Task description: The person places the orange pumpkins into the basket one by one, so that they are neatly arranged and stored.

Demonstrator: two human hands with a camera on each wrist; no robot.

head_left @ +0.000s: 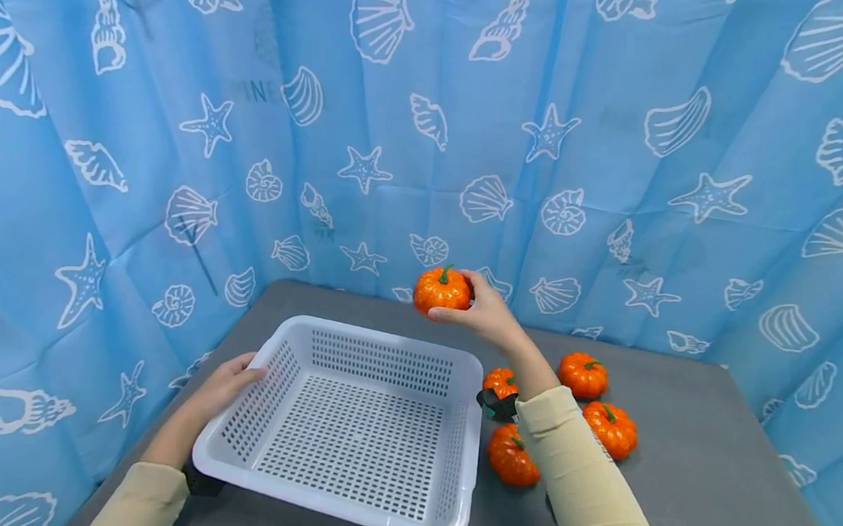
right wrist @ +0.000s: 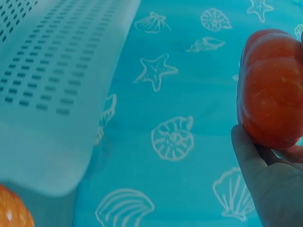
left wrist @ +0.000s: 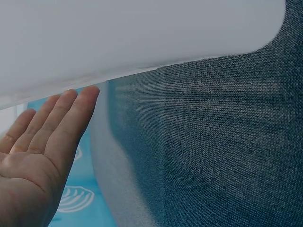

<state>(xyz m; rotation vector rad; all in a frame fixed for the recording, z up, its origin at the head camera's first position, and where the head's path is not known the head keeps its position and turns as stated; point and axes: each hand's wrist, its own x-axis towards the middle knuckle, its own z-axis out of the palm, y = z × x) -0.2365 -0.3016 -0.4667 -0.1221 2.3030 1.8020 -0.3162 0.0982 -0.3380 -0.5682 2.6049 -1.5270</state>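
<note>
My right hand (head_left: 488, 311) grips a small orange pumpkin (head_left: 440, 291) with a green stem, held up beyond the far right part of a white plastic basket (head_left: 361, 521). In the right wrist view, fingers and thumb lie around the pumpkin (right wrist: 272, 90), part of which is cut off by the frame edge. The perforated basket shows nothing inside. At its left rim rests my left hand (head_left: 226, 384). The left wrist view shows that hand's fingers (left wrist: 71, 113) straight, with tips against the outside of the basket (left wrist: 142, 33).
Several more orange pumpkins lie on the grey table right of the basket, among them a near one (head_left: 513, 459) and a right one (head_left: 612, 430). My right forearm passes above them. A blue shell-patterned curtain (head_left: 416, 154) hangs behind and beside the table (head_left: 710, 489).
</note>
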